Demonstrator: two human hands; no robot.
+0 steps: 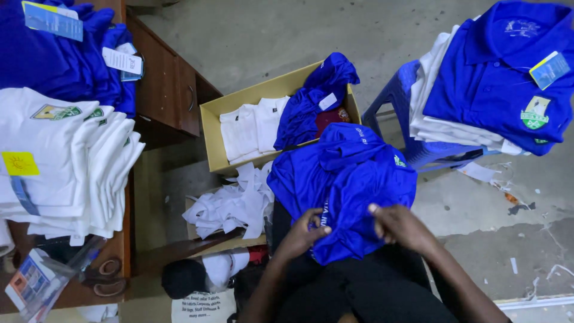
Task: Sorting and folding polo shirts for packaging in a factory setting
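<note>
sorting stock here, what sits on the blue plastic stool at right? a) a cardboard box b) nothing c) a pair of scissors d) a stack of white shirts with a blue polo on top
d: the stool carries folded white shirts with a blue polo lying on top; the box stands on the floor beside it.

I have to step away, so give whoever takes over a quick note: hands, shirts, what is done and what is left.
Left hand and right hand both grip the blue shirt, bunched on the lap.
Cardboard box ahead holds white and blue shirts.
Done: a folded stack of white shirts on the desk at left, a blue polo stack on the blue stool at right.
Left: the shirt in hand is still unfolded.
</note>
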